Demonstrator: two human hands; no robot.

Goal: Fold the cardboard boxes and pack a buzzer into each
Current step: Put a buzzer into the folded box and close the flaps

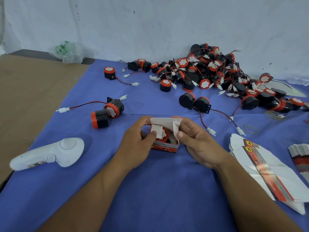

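Between the fingers [151, 134] of both hands a small red cardboard box [164, 147] stands on the blue-clothed surface [150, 190], lid flap raised, with a red-and-black buzzer [165, 132] inside. The left hand [137, 139] curls round the box's left wall, its thumb pressing a white side flap onto the buzzer. The right hand [197, 143] pinches the right side flap between thumb and forefinger. The white band on the box front seems to read "Genuine Parts"; the line below is too blurred to read. Right of the fingers lie rubber bands [250, 128] and a stack of flat boxes [260, 164] bearing a round yellow logo. Beyond the fingers is a heap of wired buzzers [217, 72], and to their left a white handheld controller [48, 154].
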